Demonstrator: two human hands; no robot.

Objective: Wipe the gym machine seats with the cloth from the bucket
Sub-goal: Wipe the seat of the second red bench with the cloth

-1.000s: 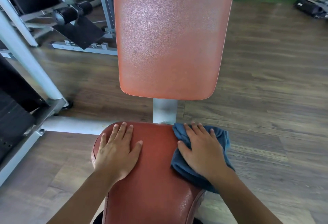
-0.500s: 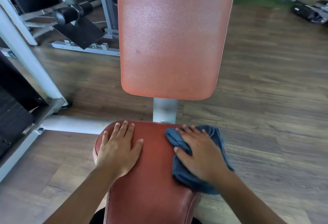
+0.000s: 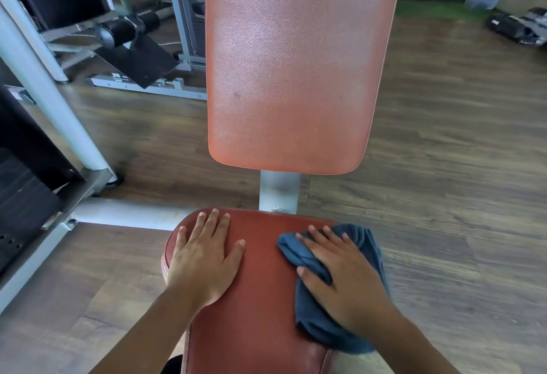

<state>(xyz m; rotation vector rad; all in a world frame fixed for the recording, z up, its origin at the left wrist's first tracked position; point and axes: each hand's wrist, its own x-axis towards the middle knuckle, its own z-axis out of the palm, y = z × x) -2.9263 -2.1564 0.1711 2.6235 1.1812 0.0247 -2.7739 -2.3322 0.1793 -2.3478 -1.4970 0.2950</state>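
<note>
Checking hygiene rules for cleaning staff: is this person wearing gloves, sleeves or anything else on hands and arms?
No. The left hand and right hand are bare: no gloves, rings, watch or wristbands. Both forearms are uncovered to the picture's edge, so no sleeve shows. Nails look short, unpainted.

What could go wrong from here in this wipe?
The blue cloth overhangs the right edge of the seat under the flat right hand; it might slide to the floor. The left hand rests flat on the seat's left side, so that patch may get skipped. The backrest shows a dark spot that could be missed.
</note>
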